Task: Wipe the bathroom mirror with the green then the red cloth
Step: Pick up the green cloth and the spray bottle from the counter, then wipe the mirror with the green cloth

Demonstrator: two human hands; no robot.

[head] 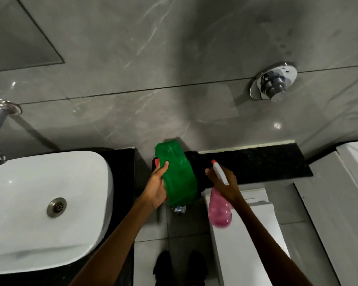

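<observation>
Gripping the green cloth [177,174] along its left edge, the left hand [156,187] has its thumb laid over the fabric and its fingers curled beneath. A sliver of red cloth [156,162] shows just under the thumb tip. The right hand [225,185] is wrapped around the neck of a pink spray bottle [219,207], whose white nozzle [220,172] points up and left. Behind both runs a black granite ledge [256,164]; a white basin [46,203] sits to the left.

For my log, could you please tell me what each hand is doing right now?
Left hand: closed on the green cloth.
Right hand: closed on the pink spray bottle.
</observation>
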